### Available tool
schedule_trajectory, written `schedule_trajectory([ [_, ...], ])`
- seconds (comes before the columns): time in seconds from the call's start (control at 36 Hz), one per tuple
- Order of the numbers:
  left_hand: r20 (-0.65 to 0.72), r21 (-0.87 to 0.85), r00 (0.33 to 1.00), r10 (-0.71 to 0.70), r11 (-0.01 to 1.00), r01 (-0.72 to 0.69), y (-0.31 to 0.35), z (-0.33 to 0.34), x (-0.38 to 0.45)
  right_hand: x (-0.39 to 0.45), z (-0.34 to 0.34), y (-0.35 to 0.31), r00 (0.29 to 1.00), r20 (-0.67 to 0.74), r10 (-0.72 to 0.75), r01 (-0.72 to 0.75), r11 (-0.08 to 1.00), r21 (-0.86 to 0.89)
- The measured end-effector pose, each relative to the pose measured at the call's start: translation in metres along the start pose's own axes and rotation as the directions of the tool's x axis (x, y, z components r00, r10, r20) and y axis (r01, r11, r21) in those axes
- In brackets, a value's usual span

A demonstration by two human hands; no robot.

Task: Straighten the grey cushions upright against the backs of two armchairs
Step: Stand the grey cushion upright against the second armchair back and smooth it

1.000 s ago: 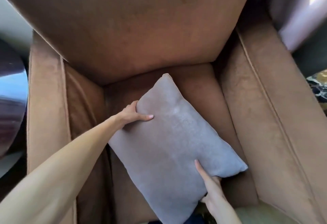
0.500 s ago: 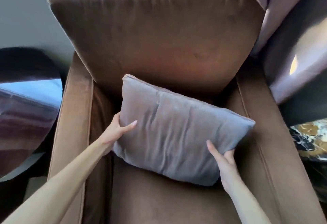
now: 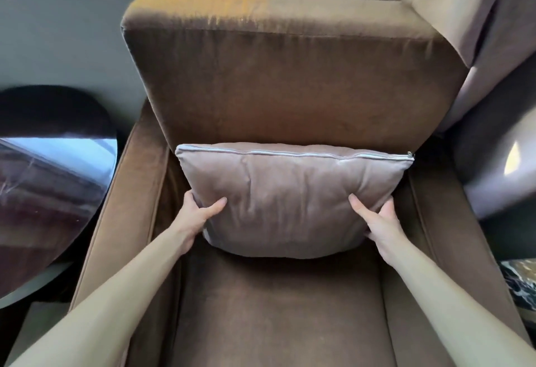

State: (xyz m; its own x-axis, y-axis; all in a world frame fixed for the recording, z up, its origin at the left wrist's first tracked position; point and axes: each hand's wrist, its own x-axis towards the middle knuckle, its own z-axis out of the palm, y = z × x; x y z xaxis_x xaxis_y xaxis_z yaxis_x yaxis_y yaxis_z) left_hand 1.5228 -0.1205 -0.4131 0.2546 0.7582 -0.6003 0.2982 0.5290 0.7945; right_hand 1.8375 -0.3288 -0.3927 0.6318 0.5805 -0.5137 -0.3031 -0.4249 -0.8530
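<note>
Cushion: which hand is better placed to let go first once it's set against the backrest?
Probably either. The left hand and right hand grip the cushion symmetrically at its lower sides, and it already stands level against the backrest.

Grey wall (image 3: pixel 58 33), glossy round table (image 3: pixel 52 169), perhaps a curtain (image 3: pixel 493 18) at right

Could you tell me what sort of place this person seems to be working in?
Probably a living room or lounge, though little of it shows. A brown upholstered armchair holds a grey cushion, a glossy round side table stands beside it, and a curtain hangs to the right.
</note>
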Motion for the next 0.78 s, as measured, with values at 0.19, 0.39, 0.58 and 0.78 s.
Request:
schedule_trajectory([
  [0.19,-0.068,0.1,0.968,0.243,0.967,-0.236,0.064,-0.017,0.009,0.018,-0.03,-0.033,0.976,-0.173,-0.132,0.115,0.988,-0.105],
  [0.39,-0.194,0.415,0.881,0.432,0.85,-0.325,0.102,-0.033,0.025,0.042,-0.043,-0.069,0.928,-0.235,-0.29,0.17,0.889,-0.426],
  [0.58,-0.27,0.421,0.843,0.465,0.844,-0.331,0.122,-0.034,0.029,0.049,-0.061,-0.082,0.897,-0.355,-0.264,0.129,0.923,-0.362],
  [0.78,-0.212,0.432,0.857,0.47,0.832,-0.349,0.126,-0.031,0.02,0.022,-0.061,-0.085,0.909,-0.332,-0.251,0.037,0.843,-0.536],
])
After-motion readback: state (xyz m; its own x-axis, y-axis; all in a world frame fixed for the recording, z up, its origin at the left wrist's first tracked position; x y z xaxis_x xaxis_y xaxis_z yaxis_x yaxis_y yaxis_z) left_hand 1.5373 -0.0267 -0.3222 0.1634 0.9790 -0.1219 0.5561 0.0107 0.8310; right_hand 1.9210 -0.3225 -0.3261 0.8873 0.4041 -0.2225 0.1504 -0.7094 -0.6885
